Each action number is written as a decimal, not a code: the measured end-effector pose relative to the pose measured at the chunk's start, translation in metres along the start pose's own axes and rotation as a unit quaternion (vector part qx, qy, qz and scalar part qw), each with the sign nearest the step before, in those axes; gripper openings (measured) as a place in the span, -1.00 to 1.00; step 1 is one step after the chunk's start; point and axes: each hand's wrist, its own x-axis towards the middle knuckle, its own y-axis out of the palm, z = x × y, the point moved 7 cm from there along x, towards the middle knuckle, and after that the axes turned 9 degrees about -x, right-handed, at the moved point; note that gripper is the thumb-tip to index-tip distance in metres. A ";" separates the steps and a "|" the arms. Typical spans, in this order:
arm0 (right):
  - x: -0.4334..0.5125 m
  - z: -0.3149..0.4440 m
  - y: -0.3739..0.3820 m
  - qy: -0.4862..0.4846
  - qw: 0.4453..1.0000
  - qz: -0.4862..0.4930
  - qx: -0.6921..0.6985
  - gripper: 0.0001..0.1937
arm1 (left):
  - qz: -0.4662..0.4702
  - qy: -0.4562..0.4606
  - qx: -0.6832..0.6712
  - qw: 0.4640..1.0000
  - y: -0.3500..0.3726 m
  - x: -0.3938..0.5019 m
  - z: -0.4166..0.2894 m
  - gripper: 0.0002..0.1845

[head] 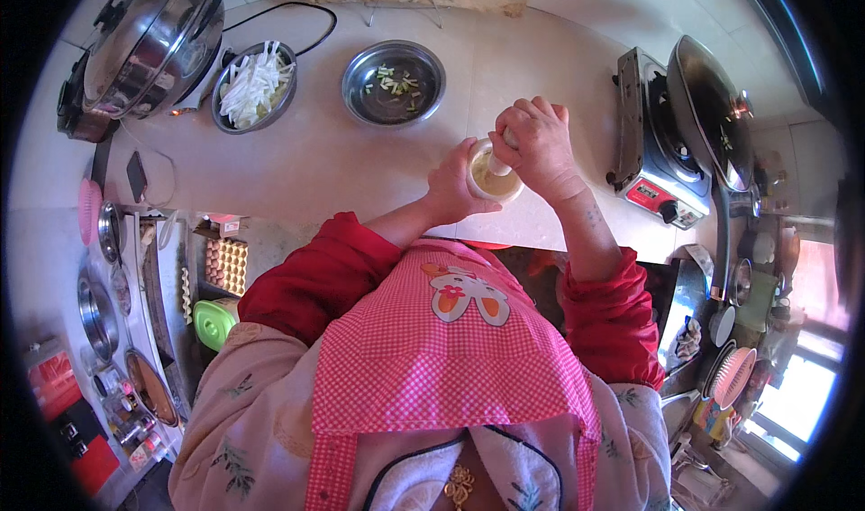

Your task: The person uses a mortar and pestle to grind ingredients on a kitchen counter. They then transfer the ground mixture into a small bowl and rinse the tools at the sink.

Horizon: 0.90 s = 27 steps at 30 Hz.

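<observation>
My left hand [459,183] is wrapped around the side of a pale mortar [481,190] near the front of the counter. In my right hand [537,146] is the pestle [500,166], gripped from above, its lower end down inside the mortar. Light tan mashed or ground food [488,178] lines the mortar's inside. Behind my hands sits a metal bowl [394,115] with chopped green and white pieces [394,85], probably scallion, in it. Farther left, another metal bowl [253,129] is heaped with white strips [257,88].
A portable gas stove [638,132] at the right bears a tilted wok [706,105], its handle pointing toward me. At the far left stands a large lidded metal pot [152,44]. A phone [136,176] lies on the counter [338,166]. Below left is an egg tray [233,268].
</observation>
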 end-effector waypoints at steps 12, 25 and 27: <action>-0.039 -0.024 -0.003 0.112 0.985 -0.127 0.043 -0.87 | 0.013 -0.031 0.036 0.999 -0.002 0.002 -0.010 0.23; -0.079 -0.016 0.011 0.172 0.964 -0.197 0.049 -0.85 | 0.104 -0.034 0.188 0.976 -0.021 0.002 -0.006 0.30; -0.075 -0.017 -0.004 0.181 0.958 -0.216 0.057 -0.86 | 0.127 0.000 0.192 0.973 -0.016 0.011 -0.012 0.31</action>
